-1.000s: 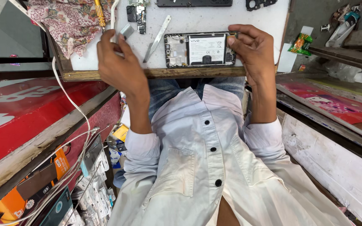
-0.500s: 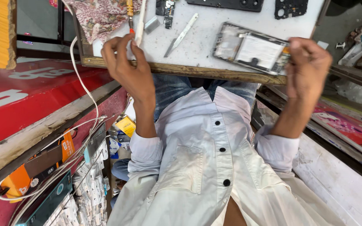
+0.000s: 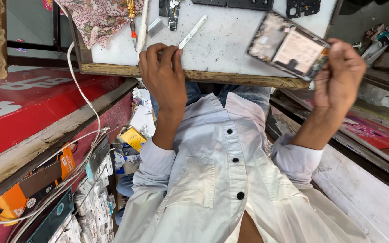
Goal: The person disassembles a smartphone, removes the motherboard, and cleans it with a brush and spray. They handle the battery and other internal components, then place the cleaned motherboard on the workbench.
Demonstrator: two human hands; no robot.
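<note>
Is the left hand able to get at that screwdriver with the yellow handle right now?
Probably yes: the left hand sits just below the screwdriver, nothing lies between them, though its fingers pinch a white strip.

Opened phone (image 3: 289,45): lifted off the table (image 3: 230,49) by the right hand (image 3: 338,72) (now tilted)
Left hand (image 3: 163,72): shifted onto the white strip (image 3: 192,32)

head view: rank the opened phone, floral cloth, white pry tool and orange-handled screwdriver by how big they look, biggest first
1. Opened phone, held nearer the camera, so unsure against the cloth.
2. Floral cloth, partly cut off.
3. Orange-handled screwdriver and white pry tool: look alike.
</note>
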